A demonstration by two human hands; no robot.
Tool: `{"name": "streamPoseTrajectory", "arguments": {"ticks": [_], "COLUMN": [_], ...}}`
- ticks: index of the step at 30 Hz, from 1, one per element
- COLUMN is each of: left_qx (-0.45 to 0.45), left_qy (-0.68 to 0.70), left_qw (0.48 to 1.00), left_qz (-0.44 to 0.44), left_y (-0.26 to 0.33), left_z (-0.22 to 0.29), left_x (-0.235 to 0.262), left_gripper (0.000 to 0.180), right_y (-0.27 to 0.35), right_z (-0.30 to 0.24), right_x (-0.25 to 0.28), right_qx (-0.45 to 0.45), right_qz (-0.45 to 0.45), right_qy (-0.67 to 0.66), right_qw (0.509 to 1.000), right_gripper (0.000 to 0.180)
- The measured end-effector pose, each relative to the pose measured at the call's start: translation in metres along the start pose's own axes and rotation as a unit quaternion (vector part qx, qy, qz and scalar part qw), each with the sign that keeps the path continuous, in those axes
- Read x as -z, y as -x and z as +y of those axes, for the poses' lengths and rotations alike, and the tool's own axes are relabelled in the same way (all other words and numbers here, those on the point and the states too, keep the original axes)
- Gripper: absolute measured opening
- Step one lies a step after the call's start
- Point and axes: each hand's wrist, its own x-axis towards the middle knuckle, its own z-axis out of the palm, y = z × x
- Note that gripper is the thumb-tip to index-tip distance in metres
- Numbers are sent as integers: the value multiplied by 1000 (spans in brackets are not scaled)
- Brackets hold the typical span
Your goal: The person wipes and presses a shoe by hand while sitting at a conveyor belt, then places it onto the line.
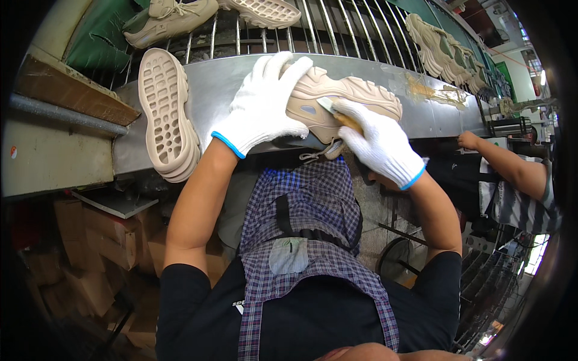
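Note:
A beige sneaker (310, 120) lies on its side along the metal ledge, its chunky sole turned away from me and its laces hanging toward me. My left hand (262, 105), in a white knit glove, grips the sneaker at its left end, with the fingers over the sole edge and the thumb on the near side. In my gloved right hand (379, 141) is a small brush (348, 123) with a yellowish handle. Its whitish tip touches the sneaker near the seam between upper and sole. A loose beige shoe sole (162, 111) lies left of my left hand, tread up.
The metal ledge (129, 144) borders a conveyor of metal rollers (328, 27). Beyond it lie a beige sneaker (171, 21) and an upturned sole (265, 12); several shoes (445, 51) stand farther right. Cardboard boxes (108, 237) sit lower left. Another person's arm (506, 159) is at the right.

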Motion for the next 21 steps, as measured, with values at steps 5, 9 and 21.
{"name": "streamPoseTrajectory", "arguments": {"ticks": [5, 9, 21], "left_qx": [-14, -31, -54], "left_qy": [24, 37, -42], "left_qw": [999, 998, 997], "left_qz": [27, 44, 34], "left_y": [3, 5, 18], "left_z": [-12, -20, -4], "left_x": [-4, -5, -7], "left_gripper": [115, 110, 75], "right_y": [-14, -15, 22], "right_z": [-16, -27, -15], "right_x": [-41, -46, 21], "right_qx": [-162, -161, -5], "right_qz": [-61, -32, -43], "right_qy": [-572, -558, 66], "right_qw": [802, 814, 997], "right_gripper": [52, 54, 52]}}
